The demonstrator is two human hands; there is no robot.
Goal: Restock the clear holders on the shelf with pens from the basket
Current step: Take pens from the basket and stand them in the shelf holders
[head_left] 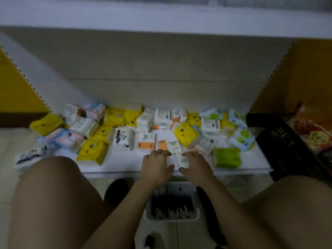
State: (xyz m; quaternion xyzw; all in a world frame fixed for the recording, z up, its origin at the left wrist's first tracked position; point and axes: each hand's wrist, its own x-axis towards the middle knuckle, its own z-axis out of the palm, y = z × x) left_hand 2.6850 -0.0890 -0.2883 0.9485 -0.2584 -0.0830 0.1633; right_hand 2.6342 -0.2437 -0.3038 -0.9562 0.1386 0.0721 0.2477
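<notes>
Left hand [156, 165] first: from my head camera it lies palm down at the front of the white shelf [125, 163], fingers loosely spread and slightly bent, thumb reaching to the right, with nothing in it. My right hand [196, 166] is just beside it, fingers arched over a small white pack [183, 160] with green print and thumb at the pack's near end. The picture is too blurred for me to tell whether I am pinching it or only touching it. The pens [172, 211] I am meant to be moving sit in the white basket [172, 218] on the floor between my knees, right below the shelf's front lip, and neither hand is on them. I can see no clear holders anywhere on this shelf, only a loose scatter of tissue packs, among them a yellow pack [92, 151] and a green pack [226, 158] close to the edge. That is my main worry: I may be working at a level where the pens have no home, so I could lose time or put them in the wrong place. The small pack lies near the lip, and a careless sweep of my right hand could knock it down into the basket among the pens. The basket is hemmed in by my legs, so shifting my squat might tip it and spill them. The dim light also makes a clean grab of thin pens harder.
</notes>
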